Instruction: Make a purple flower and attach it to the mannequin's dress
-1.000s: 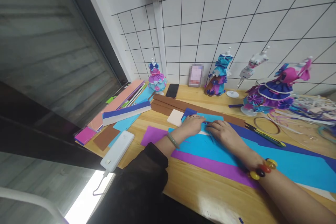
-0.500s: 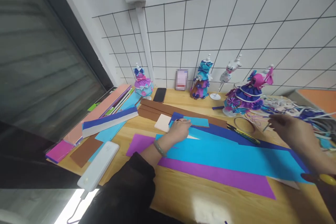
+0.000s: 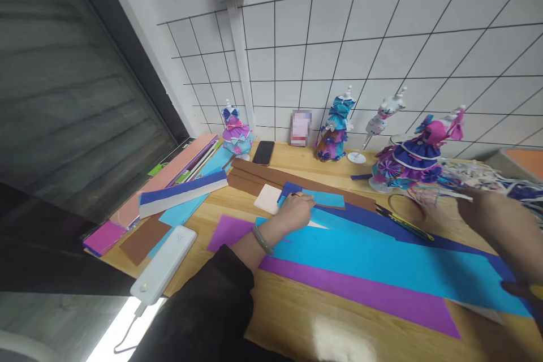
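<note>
My left hand (image 3: 296, 213) lies with its fingers bent and close together on small pieces by a dark-blue sheet and a small light-blue sheet (image 3: 324, 198). Its fingertips are partly hidden. A cream square (image 3: 268, 198) sits just left of it. Under that wrist, a long light-blue sheet (image 3: 360, 254) overlaps a purple sheet (image 3: 356, 289) and a dark-blue one. My right hand (image 3: 498, 223) is raised at the far right, blurred, with its fingers drawn together. A thin white strip (image 3: 460, 195) crosses its fingertips, beside a heap of strips (image 3: 487, 178).
Small dress forms in colourful dresses (image 3: 335, 130) stand along the wall, with a bare white form (image 3: 386, 110). A phone (image 3: 263, 153), a white power bank (image 3: 163, 266), a slim yellow-and-black tool (image 3: 407, 223), a ring (image 3: 406, 206) and stacked sheets (image 3: 184, 164) lie about.
My right hand has moved a little to the right, and a white strip now shows at its fingertips. The whole view has shifted slightly. My left hand stays on the same sheets.
</note>
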`<state>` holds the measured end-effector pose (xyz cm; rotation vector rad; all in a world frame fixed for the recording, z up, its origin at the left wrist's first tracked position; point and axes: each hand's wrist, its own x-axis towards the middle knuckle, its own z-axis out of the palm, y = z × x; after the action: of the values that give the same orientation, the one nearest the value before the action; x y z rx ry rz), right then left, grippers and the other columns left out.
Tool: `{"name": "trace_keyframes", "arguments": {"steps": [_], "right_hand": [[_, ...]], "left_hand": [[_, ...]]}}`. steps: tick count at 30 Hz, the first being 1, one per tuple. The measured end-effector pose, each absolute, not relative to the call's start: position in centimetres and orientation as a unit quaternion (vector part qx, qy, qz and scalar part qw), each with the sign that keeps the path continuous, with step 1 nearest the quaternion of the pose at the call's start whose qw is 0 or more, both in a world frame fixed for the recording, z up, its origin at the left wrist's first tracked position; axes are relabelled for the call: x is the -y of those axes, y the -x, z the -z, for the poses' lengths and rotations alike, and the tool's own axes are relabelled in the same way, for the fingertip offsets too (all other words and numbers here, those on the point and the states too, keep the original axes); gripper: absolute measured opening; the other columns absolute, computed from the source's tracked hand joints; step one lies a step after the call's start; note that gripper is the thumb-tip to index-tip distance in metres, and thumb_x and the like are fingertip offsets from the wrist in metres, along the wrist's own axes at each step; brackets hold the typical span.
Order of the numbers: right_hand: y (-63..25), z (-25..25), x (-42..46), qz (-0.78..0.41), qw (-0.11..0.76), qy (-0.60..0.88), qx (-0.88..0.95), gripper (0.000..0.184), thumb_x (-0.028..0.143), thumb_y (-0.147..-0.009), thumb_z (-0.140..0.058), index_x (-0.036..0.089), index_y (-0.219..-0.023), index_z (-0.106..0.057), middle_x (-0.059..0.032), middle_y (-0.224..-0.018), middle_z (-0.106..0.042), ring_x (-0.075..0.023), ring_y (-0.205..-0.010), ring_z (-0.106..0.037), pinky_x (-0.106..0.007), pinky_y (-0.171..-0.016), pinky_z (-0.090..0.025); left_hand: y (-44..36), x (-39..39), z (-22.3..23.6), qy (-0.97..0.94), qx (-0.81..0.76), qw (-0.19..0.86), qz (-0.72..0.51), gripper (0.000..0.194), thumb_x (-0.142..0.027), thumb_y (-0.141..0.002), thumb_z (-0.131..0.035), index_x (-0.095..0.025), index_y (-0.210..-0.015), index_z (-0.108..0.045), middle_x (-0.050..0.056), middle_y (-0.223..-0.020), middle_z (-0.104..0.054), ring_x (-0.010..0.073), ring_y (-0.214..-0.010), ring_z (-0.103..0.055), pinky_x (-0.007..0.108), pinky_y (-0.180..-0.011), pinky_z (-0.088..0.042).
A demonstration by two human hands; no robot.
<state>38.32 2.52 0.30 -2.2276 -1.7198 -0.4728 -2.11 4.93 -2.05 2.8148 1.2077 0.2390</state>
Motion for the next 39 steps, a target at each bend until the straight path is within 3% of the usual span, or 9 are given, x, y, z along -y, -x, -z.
{"name": "trace_keyframes", "arguments": {"steps": [2, 4, 6, 9, 14, 25, 39], "right_hand": [[-33.7, -0.2, -1.3, 0.14, 0.178, 0.676, 0.701, 0.041, 0.034, -0.083, -0.04, 0.007, -0.09, -0.07, -0.0276, -0.08, -0.067, -0.0293, -0.067, -0.065, -0.039, -0.051, -0.042], [-28.0, 0.3, -0.5, 0.11, 0.188, 0.603, 0.767, 0.04, 0.036, -0.086, -0.036, 0.013, -0.099, -0.067, -0.0185, -0.102, -0.066, -0.024, -0.089, -0.063, -0.036, -0.073, -0.048], [-22.4, 1.3, -0.2, 0.077, 0.173, 0.543, 0.818, 0.038, 0.036, -0.088, -0.037, 0.018, -0.114, -0.058, -0.0102, -0.117, -0.06, -0.0193, -0.106, -0.056, -0.032, -0.09, -0.044], [-16.8, 3.3, -0.5, 0.055, 0.148, 0.494, 0.855, 0.045, 0.036, -0.089, -0.034, 0.012, -0.123, -0.05, -0.0139, -0.127, -0.051, -0.0219, -0.119, -0.045, -0.037, -0.1, -0.036], [-15.0, 5.8, -1.2, 0.056, 0.133, 0.498, 0.855, 0.056, 0.041, -0.089, -0.032, 0.001, -0.124, -0.047, -0.023, -0.131, -0.044, -0.0304, -0.125, -0.035, -0.048, -0.1, -0.032], [-16.4, 6.1, -1.6, 0.05, 0.141, 0.51, 0.847, 0.06, 0.048, -0.088, -0.03, 0.004, -0.125, -0.048, -0.0194, -0.13, -0.046, -0.0273, -0.125, -0.035, -0.044, -0.101, -0.033], [-16.6, 6.9, -1.8, 0.055, 0.143, 0.516, 0.843, 0.061, 0.047, -0.088, -0.032, 0.002, -0.125, -0.047, -0.0207, -0.132, -0.044, -0.0291, -0.126, -0.033, -0.044, -0.101, -0.032]], "left_hand": [[2.0, -4.8, 2.1, -0.914, -0.395, 0.032, -0.082, 0.034, -0.014, -0.079, -0.042, -0.021, -0.109, -0.054, 0.005, -0.116, -0.056, 0.0188, -0.108, -0.048, 0.033, -0.088, -0.041], [2.0, -4.8, 2.2, -0.914, -0.397, 0.03, -0.082, 0.032, -0.013, -0.079, -0.042, -0.02, -0.107, -0.055, 0.006, -0.114, -0.057, 0.0188, -0.107, -0.048, 0.033, -0.088, -0.041], [1.9, -4.8, 2.3, -0.913, -0.397, 0.028, -0.087, 0.032, -0.013, -0.079, -0.041, -0.021, -0.107, -0.056, 0.005, -0.113, -0.057, 0.0187, -0.106, -0.048, 0.033, -0.087, -0.041], [1.9, -4.8, 2.7, -0.913, -0.392, 0.026, -0.111, 0.032, -0.014, -0.081, -0.039, -0.02, -0.108, -0.055, 0.004, -0.114, -0.057, 0.0181, -0.107, -0.047, 0.032, -0.088, -0.04], [1.9, -4.9, 3.3, -0.91, -0.395, 0.028, -0.128, 0.031, -0.018, -0.082, -0.04, -0.02, -0.11, -0.054, 0.003, -0.117, -0.056, 0.018, -0.11, -0.046, 0.033, -0.091, -0.039], [2.4, -4.3, 4.2, -0.907, -0.401, 0.01, -0.125, 0.032, -0.022, -0.085, -0.036, -0.025, -0.114, -0.05, -0.001, -0.129, -0.048, 0.0211, -0.124, -0.034, 0.044, -0.1, -0.027], [3.6, -4.4, 4.9, -0.914, -0.387, -0.009, -0.12, 0.041, -0.029, -0.091, -0.02, -0.022, -0.127, -0.039, 0.003, -0.138, -0.036, 0.0151, -0.131, -0.023, 0.041, -0.106, -0.021]]}}
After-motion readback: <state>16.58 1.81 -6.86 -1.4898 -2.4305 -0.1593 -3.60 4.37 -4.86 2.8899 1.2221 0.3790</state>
